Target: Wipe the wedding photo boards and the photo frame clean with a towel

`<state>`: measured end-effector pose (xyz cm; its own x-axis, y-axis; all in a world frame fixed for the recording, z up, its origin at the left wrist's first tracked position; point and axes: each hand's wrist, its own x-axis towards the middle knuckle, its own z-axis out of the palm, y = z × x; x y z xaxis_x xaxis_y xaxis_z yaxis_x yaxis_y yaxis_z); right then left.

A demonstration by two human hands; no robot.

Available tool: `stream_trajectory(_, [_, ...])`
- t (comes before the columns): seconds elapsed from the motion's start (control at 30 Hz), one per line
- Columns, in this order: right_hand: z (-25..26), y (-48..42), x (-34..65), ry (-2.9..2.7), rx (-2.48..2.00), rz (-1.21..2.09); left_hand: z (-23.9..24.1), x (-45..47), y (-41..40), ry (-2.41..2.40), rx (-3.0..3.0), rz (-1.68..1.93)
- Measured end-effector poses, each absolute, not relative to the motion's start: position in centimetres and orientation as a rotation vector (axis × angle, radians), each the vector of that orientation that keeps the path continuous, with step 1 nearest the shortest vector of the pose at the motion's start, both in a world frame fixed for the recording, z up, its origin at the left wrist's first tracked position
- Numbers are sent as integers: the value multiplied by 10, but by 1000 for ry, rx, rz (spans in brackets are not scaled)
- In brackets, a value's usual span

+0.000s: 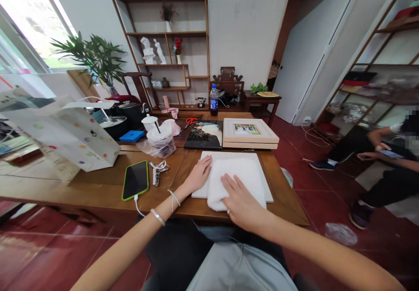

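Note:
A white folded cloth (242, 175) lies on a flat white board (266, 190) at the near edge of the wooden table (104, 186). My left hand (199, 175) rests open on the left edge of the cloth and board, fingers stretched forward. My right hand (240, 201) lies open and flat on the near part of the cloth, pressing it down. A ring shows on one finger of that hand.
A phone in a green case (135, 180) and a metal clip (157, 169) lie left of my hands. Behind the board sit a dark painting (204, 134), stacked frames (249, 133), a plastic cup (160, 140), a dotted paper bag (70, 136). Another person (389, 151) sits at right.

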<state>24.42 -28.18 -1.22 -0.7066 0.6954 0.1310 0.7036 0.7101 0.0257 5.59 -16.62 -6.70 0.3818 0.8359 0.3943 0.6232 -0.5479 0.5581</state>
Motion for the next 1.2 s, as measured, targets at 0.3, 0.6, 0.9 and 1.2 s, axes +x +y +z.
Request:
stream_trajectory(0.3, [6, -275, 268, -2685, -1058, 274, -67, 55, -166, 1245, 2312, 934])
stream_trajectory(0.6, [-5, -196, 281, -2506, -1312, 91, -66, 56, -167, 1280, 2300, 935])
stream_trajectory(0.9, [-11, -260, 225, -2755, -1290, -222, -64, 55, -168, 1236, 2295, 954])
stream_trajectory(1.2, [-4, -307, 217, -2850, -1125, -22, -61, 52, -168, 1230, 2261, 954])
